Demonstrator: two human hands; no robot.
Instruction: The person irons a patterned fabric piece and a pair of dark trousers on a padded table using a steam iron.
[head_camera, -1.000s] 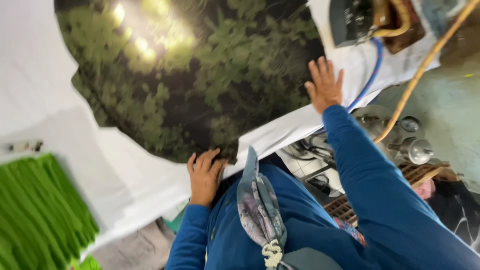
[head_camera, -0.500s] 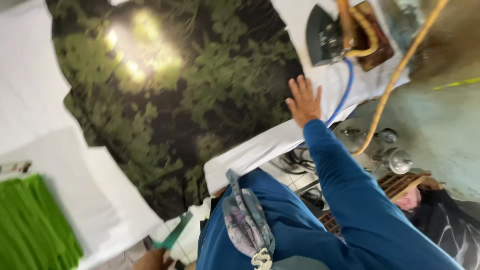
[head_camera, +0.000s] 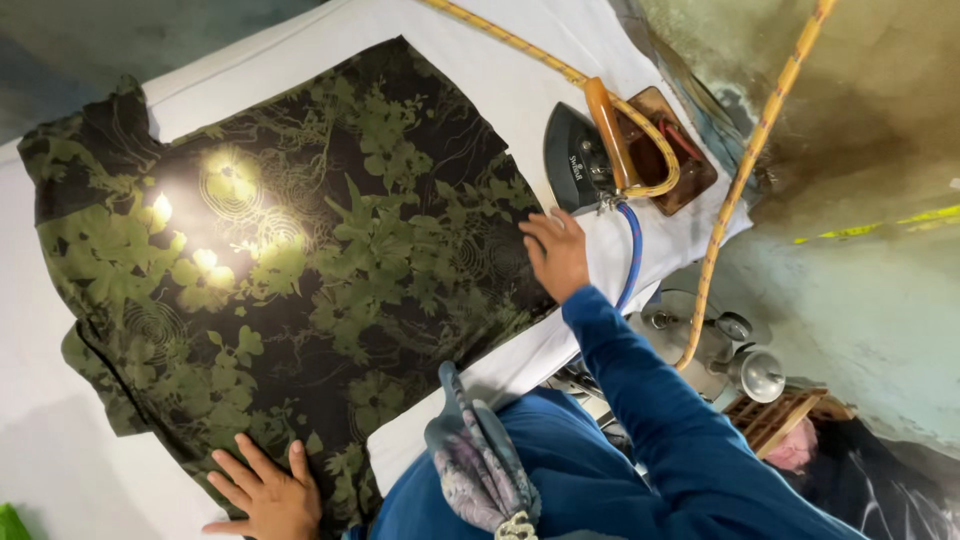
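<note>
A dark shirt (head_camera: 300, 270) printed with olive-green leaves and ring patterns lies spread flat on the white worktop (head_camera: 520, 70), 1 bright patch of light on its upper part. The left hand (head_camera: 262, 492) presses its lower edge, grip apart, fingers splayed. The right hand (head_camera: 556, 252) rests open at its right edge, seemingly touching the cloth, near the black iron (head_camera: 575, 160).

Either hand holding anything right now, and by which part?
Nothing is held. The left hand lies flat on the shirt at its near edge; the right hand rests open on its far side.
</note>
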